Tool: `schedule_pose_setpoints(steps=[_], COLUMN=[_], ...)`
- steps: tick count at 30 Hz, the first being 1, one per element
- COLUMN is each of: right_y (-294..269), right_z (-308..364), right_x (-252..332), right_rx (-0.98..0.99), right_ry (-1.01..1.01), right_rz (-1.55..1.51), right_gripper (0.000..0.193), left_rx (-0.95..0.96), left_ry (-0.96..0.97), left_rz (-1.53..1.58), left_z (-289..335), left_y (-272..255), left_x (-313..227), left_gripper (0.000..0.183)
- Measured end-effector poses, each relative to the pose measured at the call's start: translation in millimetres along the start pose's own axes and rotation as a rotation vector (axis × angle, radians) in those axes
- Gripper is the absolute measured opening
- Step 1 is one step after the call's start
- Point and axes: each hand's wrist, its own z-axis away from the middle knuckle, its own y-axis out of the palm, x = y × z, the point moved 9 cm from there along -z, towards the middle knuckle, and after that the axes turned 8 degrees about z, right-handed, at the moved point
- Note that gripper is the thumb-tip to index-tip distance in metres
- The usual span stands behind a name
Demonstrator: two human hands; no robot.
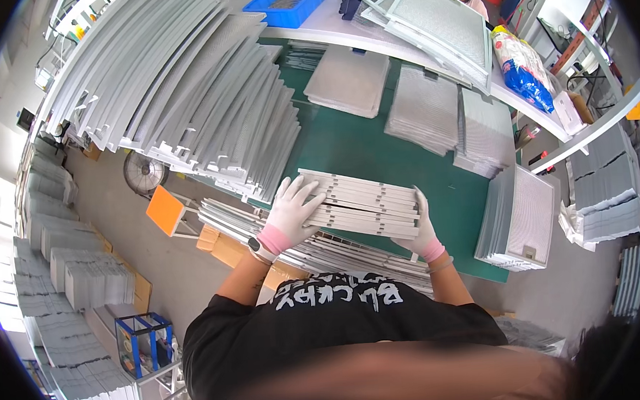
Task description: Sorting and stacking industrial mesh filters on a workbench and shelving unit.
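Observation:
Between my two hands is a stack of thin pale metal-framed panels (364,203), its long edges facing me. My left hand (293,210), in a white glove with a pink cuff, grips the left end, its fingers over the panels. My right hand (423,227), gloved the same way, clasps the right end, with most of its fingers hidden behind the stack. Small dark slots show along the panel edges. Beneath the stack is a green work table (346,151). Farther back on it lie piles of framed mesh panels (349,81) (423,109) (486,131).
A long row of upright panels (182,98) fills the left side. More panels (515,217) stand at the right table edge. A white shelf (310,33) carries a blue bin (287,2), mesh frames (438,28) and a colourful bag (523,70). A floor fan (145,172) stands left.

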Motion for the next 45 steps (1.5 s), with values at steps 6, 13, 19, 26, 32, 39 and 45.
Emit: schedule_pose_setpoints(steps=[6,13,19,26,32,39,45], right_y=[-1.9,-0.1,1.5,-1.0,-0.8,9.8,12.6], right_z=[0.4,2.1,2.9,2.0,-0.2,0.0,-2.5], right_x=[3.7,-3.0,-4.7,1.3,-3.9,-3.1,-9.4], right_rx=[-0.019,0.004,-0.004,-0.004,-0.015,0.03,-0.067], right_ry=[-0.011,0.049,0.014,0.018,0.026,-0.041,0.01], right_rz=[-0.024,-0.062,-0.031,-0.003,-0.056,0.119,-0.041], right_gripper=[0.115,0.115,0.115,0.115,0.115,0.126,0.124], left_rx=[-0.065,-0.129,-0.175,-0.218,-0.177,-0.342,-0.063], left_ry=[0.119,0.123,0.19,0.226,0.186,-0.117,0.044], left_rz=[-0.004,0.038,0.034,0.031,-0.005,0.625,0.49], left_z=[9.9,11.9,17.8,22.4,20.0,41.9,19.0], left_y=[5.5,-3.1,-4.1,-2.4,-6.8,35.5,100.2], left_x=[-4.0,-9.4,-15.1,-16.5,-15.3,87.3,88.5], left_gripper=[0.053,0.048,0.038,0.027,0.04,0.148,0.06])
